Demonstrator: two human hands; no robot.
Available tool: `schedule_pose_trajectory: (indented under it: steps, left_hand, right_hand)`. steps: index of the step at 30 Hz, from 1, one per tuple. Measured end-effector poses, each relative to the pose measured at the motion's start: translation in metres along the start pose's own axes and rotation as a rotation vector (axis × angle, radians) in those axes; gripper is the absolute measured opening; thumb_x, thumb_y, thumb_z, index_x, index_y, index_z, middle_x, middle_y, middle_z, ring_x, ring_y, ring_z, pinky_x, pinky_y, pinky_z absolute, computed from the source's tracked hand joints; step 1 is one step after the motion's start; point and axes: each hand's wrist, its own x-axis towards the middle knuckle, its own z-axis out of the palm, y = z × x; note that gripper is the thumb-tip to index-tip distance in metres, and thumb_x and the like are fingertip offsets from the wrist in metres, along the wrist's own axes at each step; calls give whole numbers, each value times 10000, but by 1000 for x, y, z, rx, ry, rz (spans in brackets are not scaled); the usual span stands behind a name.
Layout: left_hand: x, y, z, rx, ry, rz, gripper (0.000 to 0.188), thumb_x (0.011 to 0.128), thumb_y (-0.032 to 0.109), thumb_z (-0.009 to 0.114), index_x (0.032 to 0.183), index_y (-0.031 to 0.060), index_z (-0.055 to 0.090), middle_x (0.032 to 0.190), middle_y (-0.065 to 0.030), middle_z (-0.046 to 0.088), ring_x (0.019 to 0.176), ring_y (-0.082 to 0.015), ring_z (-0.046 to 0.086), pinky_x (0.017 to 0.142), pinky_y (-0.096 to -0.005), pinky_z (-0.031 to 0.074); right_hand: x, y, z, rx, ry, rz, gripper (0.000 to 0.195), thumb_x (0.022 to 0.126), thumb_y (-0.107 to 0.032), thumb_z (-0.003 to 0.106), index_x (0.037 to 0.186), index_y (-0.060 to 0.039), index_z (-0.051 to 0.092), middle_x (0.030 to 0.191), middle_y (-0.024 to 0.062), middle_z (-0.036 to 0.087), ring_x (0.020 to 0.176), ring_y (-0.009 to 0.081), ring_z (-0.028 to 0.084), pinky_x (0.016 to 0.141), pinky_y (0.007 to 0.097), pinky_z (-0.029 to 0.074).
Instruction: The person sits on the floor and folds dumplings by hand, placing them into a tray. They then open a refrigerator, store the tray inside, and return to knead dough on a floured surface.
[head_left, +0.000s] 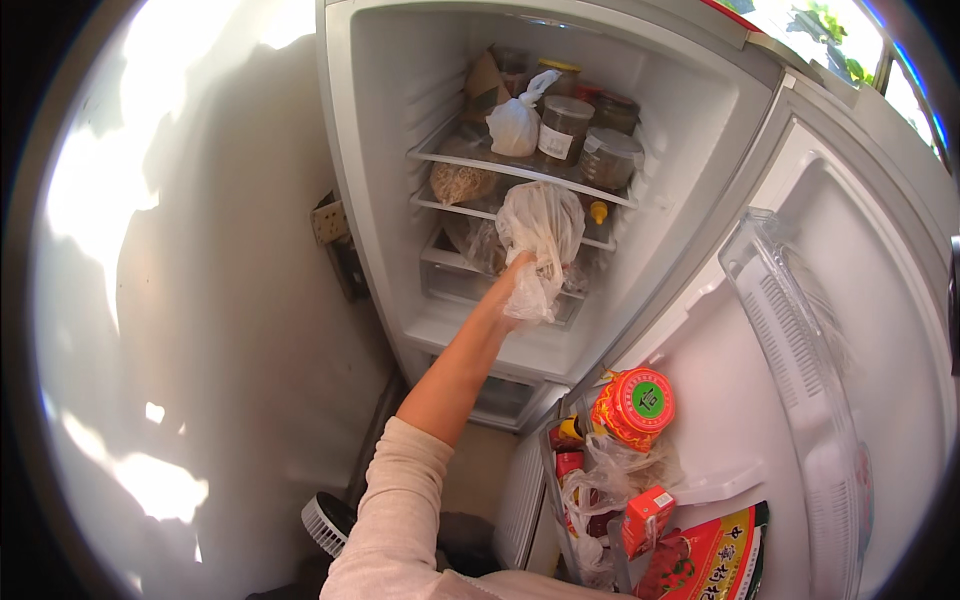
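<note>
My left hand (519, 279) reaches into an open refrigerator (671, 112) and is closed on the gathered neck of a translucent white plastic bag (541, 214). The bag's full, rounded part is in front of the middle shelves, and its loose end hangs over my wrist. What the bag contains cannot be made out. Behind it, another clear plastic bag (480, 244) lies on the lower shelf. A bag of pale, stringy food (459, 182) rests on the shelf above, to the left. My right hand is out of view.
The top shelf holds a knotted white bag (516, 124), a labelled jar (564, 131) and a lidded container (611, 159). The open door (892, 300) stands at the right. Its rack carries a red-orange jar (637, 405), a red carton (646, 521) and a red food pouch (705, 559). A wall (247, 247) rises at the left.
</note>
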Motion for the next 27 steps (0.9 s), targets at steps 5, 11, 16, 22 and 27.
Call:
schedule_pose_trajectory:
  steps: [5,11,16,22,27]
  left_hand:
    - [-27,8,4,199,78,50,436,901,299,526,1248,44,596,985,-83,676,735,-181,629,574,-319,510]
    - [-62,67,8,464,106,233,582,835,293,561,1358,42,523,1113,-90,635,846,-189,620,686,-334,521]
    - [-34,156,22,512,164,336,572,843,328,641,1316,34,510,1075,-95,642,890,-205,658,751,-369,563]
    - [1,205,24,577,286,350,270,881,303,610,1020,72,613,881,-50,630,773,-185,640,710,-375,547]
    - [52,240,3,760,369,317,282,828,313,677,913,47,642,831,-68,642,760,-225,649,754,-381,544]
  right_hand:
    - [-1,-3,1,-10,14,13,720,855,-164,705,1462,-43,337,1457,150,453,1319,292,457,1100,443,349]
    - [-3,-4,7,-14,17,28,687,868,-171,690,1454,-48,354,1453,139,462,1319,289,459,1098,447,349]
    - [-7,-6,5,-16,13,30,660,878,-176,678,1447,-52,368,1449,130,469,1320,286,461,1097,450,348]
    - [-13,-4,3,-18,28,60,628,891,-183,663,1439,-57,385,1445,119,478,1320,283,463,1096,454,348]
    - [-18,-3,2,-36,31,81,601,901,-188,651,1432,-61,399,1442,109,485,1320,281,465,1094,457,347]
